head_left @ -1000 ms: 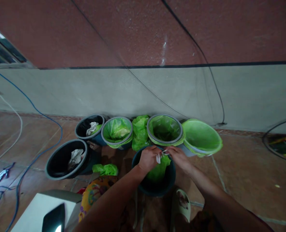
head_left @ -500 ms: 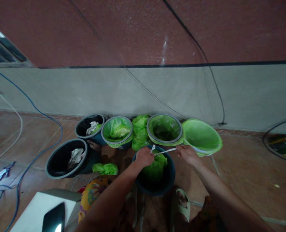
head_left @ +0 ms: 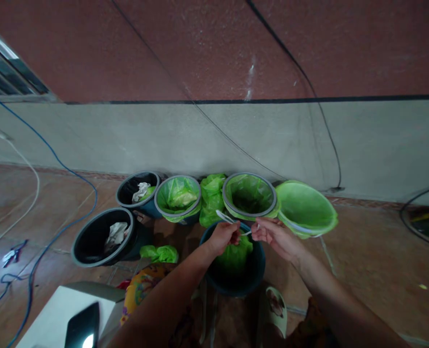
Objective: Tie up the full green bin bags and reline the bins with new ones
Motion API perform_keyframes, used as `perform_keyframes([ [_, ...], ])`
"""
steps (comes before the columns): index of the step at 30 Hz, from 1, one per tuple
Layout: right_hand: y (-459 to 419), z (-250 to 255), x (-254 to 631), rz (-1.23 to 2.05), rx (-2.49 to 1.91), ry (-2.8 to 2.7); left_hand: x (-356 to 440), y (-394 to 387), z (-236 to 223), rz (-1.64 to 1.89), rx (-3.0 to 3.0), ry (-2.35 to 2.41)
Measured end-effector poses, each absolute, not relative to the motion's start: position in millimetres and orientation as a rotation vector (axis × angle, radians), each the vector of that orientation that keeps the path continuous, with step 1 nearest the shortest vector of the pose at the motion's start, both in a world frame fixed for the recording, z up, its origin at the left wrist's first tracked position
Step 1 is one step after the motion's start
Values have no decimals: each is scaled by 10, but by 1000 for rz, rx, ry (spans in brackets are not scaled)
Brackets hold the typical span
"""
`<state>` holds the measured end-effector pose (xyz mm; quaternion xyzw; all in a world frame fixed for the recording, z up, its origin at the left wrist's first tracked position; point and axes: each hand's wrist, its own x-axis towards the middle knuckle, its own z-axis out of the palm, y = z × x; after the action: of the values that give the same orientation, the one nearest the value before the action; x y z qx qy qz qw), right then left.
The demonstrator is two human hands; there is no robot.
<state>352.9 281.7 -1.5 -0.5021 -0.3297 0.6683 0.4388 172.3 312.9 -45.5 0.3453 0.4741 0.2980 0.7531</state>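
Note:
My left hand (head_left: 224,238) and my right hand (head_left: 272,236) are close together over a dark blue bin (head_left: 252,273). Inside that bin sits a gathered green plastic bag (head_left: 233,255). Both hands are closed on a thin white tie strip (head_left: 226,218); one end sticks up to the left of my left hand, and a short piece runs between the hands.
Behind stand two bins lined with green bags (head_left: 249,195) (head_left: 178,197), a tilted green-lined bin (head_left: 306,209) and two black bins holding white scraps (head_left: 103,238) (head_left: 139,189). Loose green bags (head_left: 159,253) lie on the tiled floor. Cables run at left (head_left: 43,241). A white box (head_left: 60,321) is near my knee.
My right hand has moved left, back toward my left hand, shortening the strip stretched between them. The strip's free end now points up-left.

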Motion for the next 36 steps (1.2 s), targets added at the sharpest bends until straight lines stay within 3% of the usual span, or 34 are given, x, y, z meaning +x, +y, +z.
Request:
perform_keyframes([
  [8, 2775, -49, 3401, 1732, -1075, -818, 1753, 3016, -479, 393, 1232, 838],
  [13, 2815, -277, 3424, 1385, -1505, -898, 1808, 3015, -581, 444, 1316, 902],
  [20, 2742, -518, 3332, 1565, -1585, -1176, 1796, 3037, -584, 517, 1405, 928],
  [26, 2830, -462, 3454, 1118, -1593, -1399, 1801, 3010, -548, 545, 1357, 1001],
  [31, 2747, -427, 3374, 1567, -1409, -1385, 1799, 3015, -479, 560, 1394, 899],
  [36, 2746, -407, 3364, 1547, -1307, -1429, 1787, 3020, -493, 571, 1473, 907],
])
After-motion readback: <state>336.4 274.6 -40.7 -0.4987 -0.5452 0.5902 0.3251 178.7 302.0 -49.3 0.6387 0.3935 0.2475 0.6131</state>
